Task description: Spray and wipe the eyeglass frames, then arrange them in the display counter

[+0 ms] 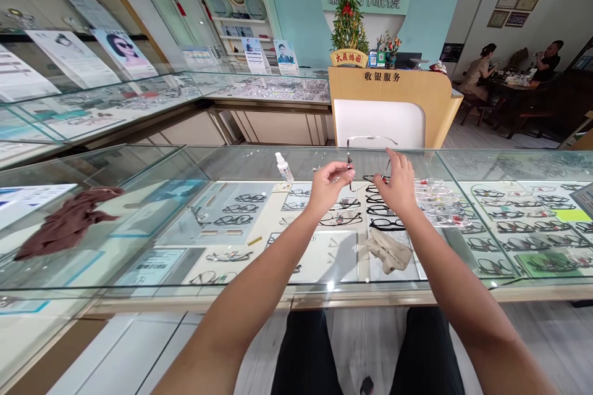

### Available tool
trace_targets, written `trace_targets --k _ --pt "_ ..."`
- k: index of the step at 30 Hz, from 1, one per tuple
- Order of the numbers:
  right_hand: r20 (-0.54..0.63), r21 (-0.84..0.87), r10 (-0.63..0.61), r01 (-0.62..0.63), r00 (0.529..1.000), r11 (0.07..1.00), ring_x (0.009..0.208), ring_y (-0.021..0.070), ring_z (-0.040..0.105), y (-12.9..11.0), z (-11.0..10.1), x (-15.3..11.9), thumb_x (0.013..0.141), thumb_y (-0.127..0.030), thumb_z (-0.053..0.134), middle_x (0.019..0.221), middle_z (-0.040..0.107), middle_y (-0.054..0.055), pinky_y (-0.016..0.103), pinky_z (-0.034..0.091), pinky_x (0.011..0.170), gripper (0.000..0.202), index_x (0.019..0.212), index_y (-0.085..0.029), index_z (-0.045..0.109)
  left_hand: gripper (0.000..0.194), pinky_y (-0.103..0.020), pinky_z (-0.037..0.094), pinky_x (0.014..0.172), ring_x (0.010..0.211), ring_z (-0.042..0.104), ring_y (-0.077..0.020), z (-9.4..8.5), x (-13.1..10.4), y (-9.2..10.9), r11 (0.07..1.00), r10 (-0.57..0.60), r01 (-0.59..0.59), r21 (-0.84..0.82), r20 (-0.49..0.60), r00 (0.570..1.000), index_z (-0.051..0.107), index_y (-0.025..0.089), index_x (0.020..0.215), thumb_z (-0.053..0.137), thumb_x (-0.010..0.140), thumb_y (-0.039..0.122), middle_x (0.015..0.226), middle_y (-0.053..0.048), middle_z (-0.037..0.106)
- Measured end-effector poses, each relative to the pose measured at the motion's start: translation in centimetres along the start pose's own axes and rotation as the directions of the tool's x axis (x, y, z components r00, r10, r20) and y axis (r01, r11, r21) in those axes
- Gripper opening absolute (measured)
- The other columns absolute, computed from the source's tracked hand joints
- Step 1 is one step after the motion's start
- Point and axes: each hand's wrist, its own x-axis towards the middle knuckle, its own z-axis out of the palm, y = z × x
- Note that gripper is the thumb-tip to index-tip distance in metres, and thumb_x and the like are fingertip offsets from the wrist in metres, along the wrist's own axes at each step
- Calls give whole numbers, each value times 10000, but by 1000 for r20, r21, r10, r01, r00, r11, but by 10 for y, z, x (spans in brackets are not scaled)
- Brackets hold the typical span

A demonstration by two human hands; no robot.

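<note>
Pinching the spectacles (349,153) above the glass-topped desk (139,305), our left hand (332,182) has its fingers closed on the frame; whether our right hand (399,184) grips too, we cannot tell! Uneven pulling could bend a slim temple, and a slackened pinch drop them near the white bottle (284,169).

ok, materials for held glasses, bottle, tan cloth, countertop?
Held glasses: glossy, slim, glinting; metal or plastic, can't tell.
Bottle: likely plastic, smooth; opaque white body.
Tan cloth: matte fabric, soft folds; fibre unclear.
Countertop: apparently glass, glossy; see-through, with reflections.
</note>
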Motion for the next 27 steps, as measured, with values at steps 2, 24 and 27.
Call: trace_targets --k 2,24,27 --pt "30 -25 30 -29 999 999 1304 426 566 -1 0 0 902 -300 560 1498 609 223 619 509 1073 696 1581 -159 505 498 -371 642 767 759 707 -173 -1 1 0 999 13 -14 -30 -50 999 785 193 950 959 688 580 1025 -85 817" --pt "225 174 -201 164 953 971 1340 367 568 -22 -8 -8 962 -459 663 1433 702 149 556 462 1146 550 1451 -206 665 406 -410 618 949 1084 743 -258 0 2 -6 983 180 -180 17 -9 984 762 208 897 948 708 515 1174 -97 768" --pt "252 240 -257 197 933 950 1311 348 615 -22 -3 -9 956 -419 700 1411 729 144 544 476 1136 489 1397 -206 696 425 -406 608 945 1083 740 -259 4 -1 -4 990 141 -142 23 19 990 741 210 909 955 686 502 1208 -102 760"
